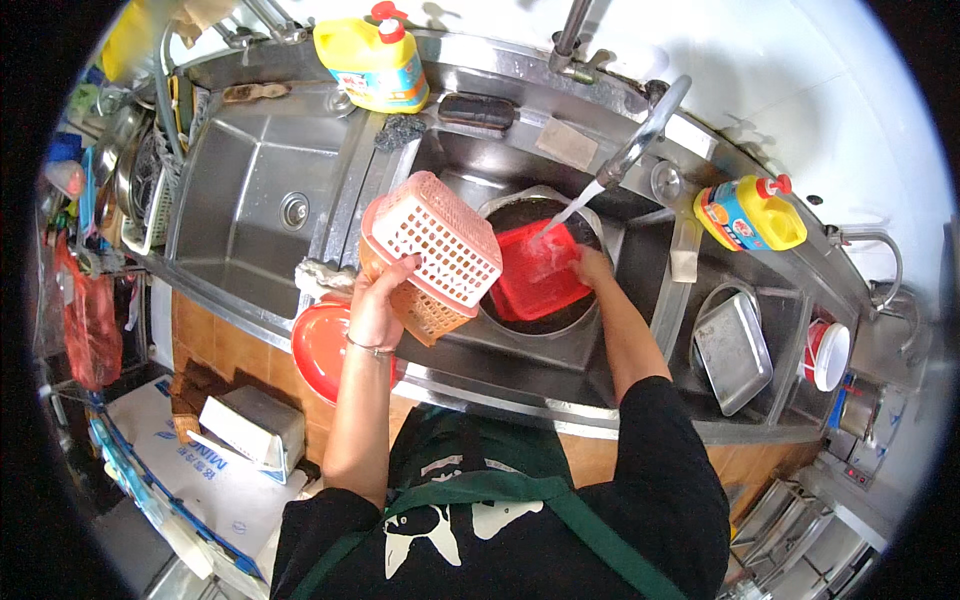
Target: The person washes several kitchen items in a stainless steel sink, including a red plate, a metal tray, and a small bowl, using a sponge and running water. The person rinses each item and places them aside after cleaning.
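My left hand (376, 300) is closed on the near side of a pink plastic basket (440, 205) with square holes in its wall, held tilted above the sink's middle bowl. An orange basket (428, 318) shows under the pink one, against my fingers. My right hand (594, 268) grips the right edge of a red plastic tray (530, 285). Water runs from the curved faucet (652, 130) onto this tray. Beneath it is a round dark pot (512, 208) standing in the middle sink bowl (460, 165).
Yellow pump jugs stand left (375, 75) and right (745, 215) on the sink's back ledge. A red basin (315, 355) sits below my left forearm. The right bowl has a metal tray (735, 355) and a white bucket (828, 358). The left bowl (255, 210) has a drain.
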{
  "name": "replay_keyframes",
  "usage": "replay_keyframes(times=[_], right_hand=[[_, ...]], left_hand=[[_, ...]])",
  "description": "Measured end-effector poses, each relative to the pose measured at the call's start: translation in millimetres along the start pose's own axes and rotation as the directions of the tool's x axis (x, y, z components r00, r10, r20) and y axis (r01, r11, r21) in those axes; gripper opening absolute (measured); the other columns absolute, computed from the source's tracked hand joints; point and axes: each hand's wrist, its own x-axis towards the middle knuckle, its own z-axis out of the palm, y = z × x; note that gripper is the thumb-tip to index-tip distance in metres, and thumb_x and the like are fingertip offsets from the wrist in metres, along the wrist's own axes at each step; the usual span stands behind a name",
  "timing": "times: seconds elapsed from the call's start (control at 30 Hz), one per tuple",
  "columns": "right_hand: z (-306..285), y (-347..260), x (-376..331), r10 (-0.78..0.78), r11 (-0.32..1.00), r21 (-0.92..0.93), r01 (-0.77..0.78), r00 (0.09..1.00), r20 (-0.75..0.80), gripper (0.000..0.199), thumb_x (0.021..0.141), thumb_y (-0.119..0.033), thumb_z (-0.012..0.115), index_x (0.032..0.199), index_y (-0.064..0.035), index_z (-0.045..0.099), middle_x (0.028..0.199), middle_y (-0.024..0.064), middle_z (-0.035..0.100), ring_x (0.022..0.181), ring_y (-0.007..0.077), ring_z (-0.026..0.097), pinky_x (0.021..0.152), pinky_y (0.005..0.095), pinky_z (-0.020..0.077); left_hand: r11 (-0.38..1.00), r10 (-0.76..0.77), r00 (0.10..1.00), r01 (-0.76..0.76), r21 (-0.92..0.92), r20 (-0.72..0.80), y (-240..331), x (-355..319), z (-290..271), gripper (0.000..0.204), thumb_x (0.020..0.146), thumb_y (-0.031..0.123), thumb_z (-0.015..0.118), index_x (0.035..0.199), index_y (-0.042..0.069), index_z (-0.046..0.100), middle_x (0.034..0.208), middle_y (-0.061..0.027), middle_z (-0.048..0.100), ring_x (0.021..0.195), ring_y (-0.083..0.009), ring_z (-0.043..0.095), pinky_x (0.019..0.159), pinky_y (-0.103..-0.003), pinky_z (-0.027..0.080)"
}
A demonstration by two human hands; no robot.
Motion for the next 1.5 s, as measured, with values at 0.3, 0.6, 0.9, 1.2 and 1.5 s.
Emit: replay_keyframes(times=[0.3, 0.6, 0.9, 1.2, 1.5], right_hand=[[-123, -80, -81, -0.508, 0.792, -0.153, 0.591, 0.499, -0.702, 0.034, 0.073, -0.007, 0.054, 0.104, -0.0179, 0.062, 0.089, 0.004, 0.06, 0.081, 0.0245, 0.056, 0.065, 0.0368, 0.0488], [-221, -69, -170, -0.46, 0.843, -0.384, 0.378, 0.134, -0.878, 0.05, 0.061, -0.002, 0.06, 0.109, -0.0132, 0.064, 0.108, 0.0051, 0.06, 0.079, 0.0231, 0.054, 0.07, 0.0317, 0.0449], [-119, -121, -181, -0.568, 0.684, -0.051, 0.727, 0.487, -0.663, 0.036, 0.073, -0.021, 0.063, 0.108, -0.0103, 0.063, 0.129, 0.0181, 0.047, 0.119, 0.0345, 0.043, 0.095, 0.0515, 0.0299], [-26, -47, 13, -0.241, 0.929, 0.176, 0.327, 0.891, -0.384, 0.032, 0.078, -0.02, 0.063, 0.105, -0.0046, 0.057, 0.106, 0.0123, 0.057, 0.104, 0.0272, 0.052, 0.089, 0.0429, 0.0405], [-36, -39, 6, -0.689, 0.725, -0.355, 0.59, 0.609, -0.394, 0.014, 0.083, -0.013, 0.046, 0.089, -0.0047, 0.056, 0.075, 0.0118, 0.059, 0.075, 0.0273, 0.059, 0.068, 0.0412, 0.0439]], left_hand=[[1.0, -0.004, 1.0, 0.005, -0.016, 0.027, -9, 14, -11, 0.048, 0.083, 0.019, 0.058, 0.123, -0.003, 0.044, 0.114, -0.0092, 0.056, 0.108, -0.0201, 0.052, 0.096, -0.036, 0.036], [0.992, -0.08, 0.993, 0.069, 0.109, 0.093, -43, -4, 44, 0.028, 0.078, 0.008, 0.061, 0.105, 0.0, 0.058, 0.097, -0.0045, 0.062, 0.088, -0.0133, 0.059, 0.079, -0.028, 0.048], [0.962, 0.237, 0.97, -0.227, -0.151, 0.049, -77, 17, 70, 0.039, 0.079, 0.003, 0.064, 0.116, 0.004, 0.053, 0.108, -0.0073, 0.06, 0.094, -0.0161, 0.058, 0.081, -0.03, 0.048], [0.985, 0.148, 0.988, -0.152, -0.08, -0.052, -21, 8, -9, 0.06, 0.076, 0.003, 0.065, 0.13, 0.006, 0.039, 0.122, -0.01, 0.052, 0.112, -0.0236, 0.05, 0.097, -0.038, 0.04], [0.983, 0.094, 0.992, -0.106, -0.149, -0.084, -9, 9, -35, 0.054, 0.078, 0.009, 0.063, 0.127, 0.004, 0.041, 0.12, -0.0118, 0.053, 0.109, -0.0258, 0.053, 0.094, -0.041, 0.043]])
